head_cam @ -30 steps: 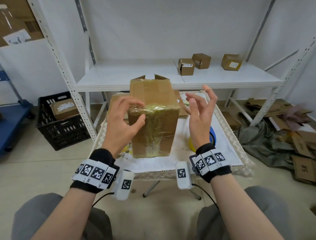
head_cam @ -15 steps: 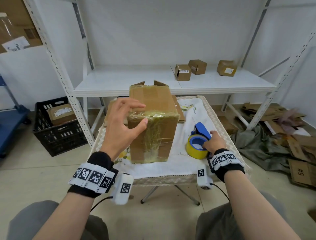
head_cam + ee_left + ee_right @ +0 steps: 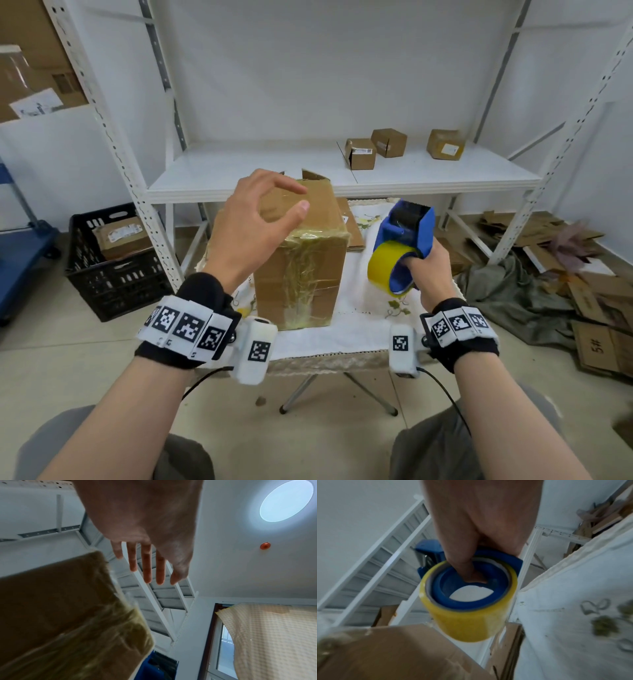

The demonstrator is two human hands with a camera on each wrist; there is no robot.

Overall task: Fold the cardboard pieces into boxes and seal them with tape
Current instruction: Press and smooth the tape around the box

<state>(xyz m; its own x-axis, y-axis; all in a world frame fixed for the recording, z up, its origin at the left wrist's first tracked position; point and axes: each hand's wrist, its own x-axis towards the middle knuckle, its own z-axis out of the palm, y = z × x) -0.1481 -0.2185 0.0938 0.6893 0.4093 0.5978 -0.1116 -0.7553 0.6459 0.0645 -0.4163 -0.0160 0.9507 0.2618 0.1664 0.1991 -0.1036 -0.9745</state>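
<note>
A tall cardboard box stands on the small cloth-covered table, its near top edge and front face wrapped in wrinkled yellowish tape. My left hand hovers just above the box's near left top corner, fingers spread and loosely bent, touching nothing; the left wrist view shows the box below the straight fingers. My right hand grips a blue tape dispenser with a yellow roll, lifted to the right of the box. In the right wrist view my fingers curl into the roll's blue core.
A white metal shelf behind the table carries three small boxes. A black crate with a box sits on the floor at left. Flat cardboard lies on the table behind the box, and scraps are piled on the floor at right.
My right hand went down to the table, took hold of the tape dispenser and lifted it beside the box. My left hand let go of the box's top corner and rose slightly.
</note>
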